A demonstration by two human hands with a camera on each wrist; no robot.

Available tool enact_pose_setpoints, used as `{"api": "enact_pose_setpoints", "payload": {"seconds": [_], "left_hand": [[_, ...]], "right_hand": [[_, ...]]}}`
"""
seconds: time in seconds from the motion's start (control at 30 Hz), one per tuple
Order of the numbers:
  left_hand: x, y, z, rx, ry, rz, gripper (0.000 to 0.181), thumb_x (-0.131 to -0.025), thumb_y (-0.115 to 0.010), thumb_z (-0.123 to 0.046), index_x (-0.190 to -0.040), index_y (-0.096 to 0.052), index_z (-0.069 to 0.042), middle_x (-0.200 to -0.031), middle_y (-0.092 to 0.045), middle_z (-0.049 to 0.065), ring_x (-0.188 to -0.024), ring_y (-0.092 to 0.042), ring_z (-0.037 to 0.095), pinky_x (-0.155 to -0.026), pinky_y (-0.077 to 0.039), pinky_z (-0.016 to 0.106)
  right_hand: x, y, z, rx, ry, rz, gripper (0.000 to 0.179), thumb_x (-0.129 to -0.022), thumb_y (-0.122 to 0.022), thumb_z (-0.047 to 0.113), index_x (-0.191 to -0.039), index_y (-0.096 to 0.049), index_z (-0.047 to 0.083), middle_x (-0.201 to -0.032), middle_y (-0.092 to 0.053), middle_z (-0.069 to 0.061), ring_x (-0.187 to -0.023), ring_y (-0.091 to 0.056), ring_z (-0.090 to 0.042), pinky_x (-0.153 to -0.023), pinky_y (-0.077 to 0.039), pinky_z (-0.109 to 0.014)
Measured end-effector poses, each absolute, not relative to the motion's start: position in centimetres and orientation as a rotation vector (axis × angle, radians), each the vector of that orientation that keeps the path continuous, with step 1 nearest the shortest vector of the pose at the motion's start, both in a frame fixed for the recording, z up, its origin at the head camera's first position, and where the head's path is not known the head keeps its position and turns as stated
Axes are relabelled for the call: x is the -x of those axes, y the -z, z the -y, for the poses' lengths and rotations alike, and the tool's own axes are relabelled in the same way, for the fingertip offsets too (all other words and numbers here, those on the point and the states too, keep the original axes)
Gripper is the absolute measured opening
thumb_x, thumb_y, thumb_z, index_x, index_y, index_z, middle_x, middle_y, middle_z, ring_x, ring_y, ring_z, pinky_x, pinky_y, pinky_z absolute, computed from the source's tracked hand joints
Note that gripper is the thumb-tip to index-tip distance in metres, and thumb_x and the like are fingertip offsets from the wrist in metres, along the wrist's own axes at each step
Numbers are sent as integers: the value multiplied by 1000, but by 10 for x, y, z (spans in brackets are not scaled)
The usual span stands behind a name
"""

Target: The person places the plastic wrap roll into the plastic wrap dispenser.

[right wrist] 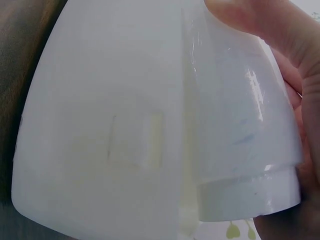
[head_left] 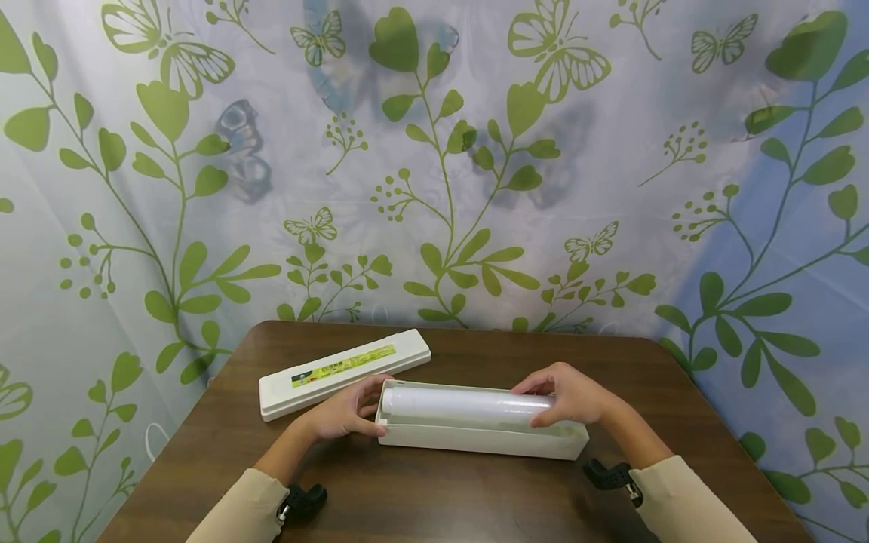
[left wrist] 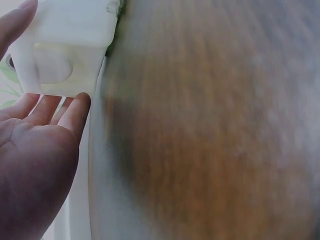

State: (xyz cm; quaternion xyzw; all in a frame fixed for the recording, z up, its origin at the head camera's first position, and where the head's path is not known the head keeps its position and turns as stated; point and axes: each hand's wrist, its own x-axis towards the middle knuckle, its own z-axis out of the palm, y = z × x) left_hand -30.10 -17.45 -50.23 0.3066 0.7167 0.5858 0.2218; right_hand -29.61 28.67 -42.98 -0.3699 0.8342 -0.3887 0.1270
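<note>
A long white open-topped box (head_left: 475, 441) lies on the table with a roll of clear plastic film (head_left: 448, 403) inside it. At the box's left end, my left hand (head_left: 346, 411) holds the end wall between thumb and fingers. My right hand (head_left: 573, 396) grips the roll near its right end, thumb on the near side and fingers beyond. In the right wrist view the roll's end (right wrist: 247, 197) shows beside the box wall (right wrist: 90, 125). The left wrist view shows fingertips against the box's end (left wrist: 70, 65).
A white lid (head_left: 390, 371) with a yellow-green label lies behind the box to the left. Beneath everything is a brown wooden table (head_left: 434, 498). A curtain (head_left: 611, 151) printed with leaves and butterflies hangs behind its far edge.
</note>
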Motion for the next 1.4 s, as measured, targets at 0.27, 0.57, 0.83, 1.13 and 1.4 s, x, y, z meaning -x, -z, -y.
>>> {"api": "enact_pose_setpoints", "payload": {"seconds": [0.27, 0.57, 0.83, 1.13, 1.4], "left_hand": [[300, 502, 175, -854, -1616, -1955, 90, -85, -82, -5, -156, -27, -2, -155, -39, 21, -146, -39, 34, -111, -48, 28], [302, 501, 174, -854, -1616, -1958, 90, -85, -82, -5, -156, -27, -3, -157, -38, 22, -146, -38, 35, -112, -47, 29], [301, 501, 174, -855, -1618, -1957, 89, -85, -82, -5, -156, -28, -3, -156, -38, 22, -147, -37, 36, -113, -46, 30], [302, 499, 174, -860, -1618, -1951, 89, -85, -82, -4, -155, -28, -2, -155, -38, 23, -145, -38, 36, -112, -47, 29], [303, 502, 175, -857, -1606, -1963, 88, -86, -82, -6, -156, -28, -4, -156, -38, 22, -145, -40, 30, -112, -47, 29]], "right_hand": [[296, 433, -284, 1065, 1114, -2435, 45, -78, -90, 20, -120, -76, 12, -112, -77, -2, -96, -73, -12, -79, -61, -28], [297, 434, -281, 1078, 1099, -2442, 44, -79, -90, 21, -119, -77, 11, -112, -78, -4, -96, -73, -11, -79, -61, -26], [298, 435, -281, 1103, 1109, -2423, 44, -78, -90, 19, -118, -77, 10, -113, -77, -4, -97, -73, -14, -81, -61, -28], [301, 439, -282, 1170, 1120, -2436, 41, -78, -91, 20, -115, -77, 10, -111, -75, -5, -95, -72, -13, -83, -61, -29], [297, 441, -283, 1181, 1091, -2505, 40, -78, -91, 24, -113, -78, 11, -108, -78, -2, -93, -73, -11, -82, -62, -27]]}}
